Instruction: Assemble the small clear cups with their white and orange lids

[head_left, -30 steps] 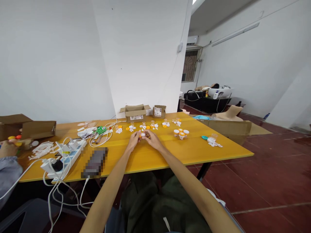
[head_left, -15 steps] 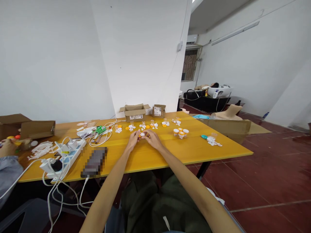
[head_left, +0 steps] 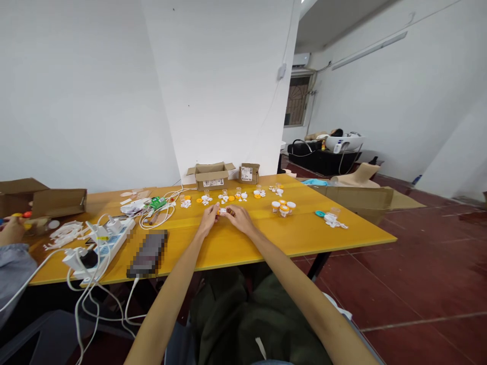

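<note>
Over the middle of the table, my left hand [head_left: 209,220] and my right hand [head_left: 239,219] meet at a small white plastic piece [head_left: 222,210]. Fingers of both hands are closed on it, and they cover much of its shape. Beyond my fingertips lie loose white plastic parts [head_left: 206,201], with orange rings and small clear cups in separate piles. A cluster of small clear cups with white and orange lids [head_left: 283,208] stands to the right of my right hand.
A teal ring [head_left: 320,214] lies by white parts [head_left: 333,221] at right. Two cardboard boxes [head_left: 212,177] stand against the wall. On the left are a phone [head_left: 147,253], a power strip [head_left: 110,248] with cables, and a co-worker's hand [head_left: 12,231] near another box [head_left: 59,202].
The white piece between my fingers has shifted slightly, and its angle looks different. My hands stay in nearly the same place. The co-worker's hand has moved a little.
</note>
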### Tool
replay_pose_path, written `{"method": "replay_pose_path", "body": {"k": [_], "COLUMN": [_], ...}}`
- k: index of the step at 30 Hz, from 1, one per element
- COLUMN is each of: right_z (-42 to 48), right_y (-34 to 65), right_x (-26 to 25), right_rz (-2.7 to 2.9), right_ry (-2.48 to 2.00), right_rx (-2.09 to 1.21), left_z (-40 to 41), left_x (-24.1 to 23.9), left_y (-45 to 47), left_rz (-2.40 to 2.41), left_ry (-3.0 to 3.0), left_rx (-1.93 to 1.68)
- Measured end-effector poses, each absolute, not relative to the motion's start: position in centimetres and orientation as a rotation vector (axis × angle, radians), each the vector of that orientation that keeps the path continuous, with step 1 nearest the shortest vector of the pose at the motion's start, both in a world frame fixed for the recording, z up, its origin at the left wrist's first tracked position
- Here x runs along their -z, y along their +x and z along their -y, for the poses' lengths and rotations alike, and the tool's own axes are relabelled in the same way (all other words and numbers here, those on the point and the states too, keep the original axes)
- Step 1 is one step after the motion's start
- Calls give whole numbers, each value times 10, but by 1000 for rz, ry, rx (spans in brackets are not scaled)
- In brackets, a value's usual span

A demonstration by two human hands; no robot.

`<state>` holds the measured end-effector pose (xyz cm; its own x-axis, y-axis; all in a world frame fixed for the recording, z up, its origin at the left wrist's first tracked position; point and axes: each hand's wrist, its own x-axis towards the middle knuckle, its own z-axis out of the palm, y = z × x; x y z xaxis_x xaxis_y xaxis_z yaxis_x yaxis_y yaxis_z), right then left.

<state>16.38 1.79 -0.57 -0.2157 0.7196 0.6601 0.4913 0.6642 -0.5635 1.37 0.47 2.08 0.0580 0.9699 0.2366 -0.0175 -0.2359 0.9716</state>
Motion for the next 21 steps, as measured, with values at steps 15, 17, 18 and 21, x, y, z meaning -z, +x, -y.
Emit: {"method": "replay_pose_path", "body": {"k": [15,17,18,21], "right_z": [-13,-12,-13,-14], "right_y": [164,163,162,161], "right_x": [5,4,4,5], "right_rz": [1936,1926,1918,1884], "right_ry": [-936,-955,-963,-971], "right_rx": [-241,-301,-331,-394], "left_z": [-10,-9,-9,-10], "left_x": [-15,-16,-17,-17], "left_y": [11,12,12,12], "left_rz": [-1067,-1063,-1059,-1046], "left_ry": [1348,1349,1348,1347], "left_rx": [-1327,-1335,-1342,-1359]}}
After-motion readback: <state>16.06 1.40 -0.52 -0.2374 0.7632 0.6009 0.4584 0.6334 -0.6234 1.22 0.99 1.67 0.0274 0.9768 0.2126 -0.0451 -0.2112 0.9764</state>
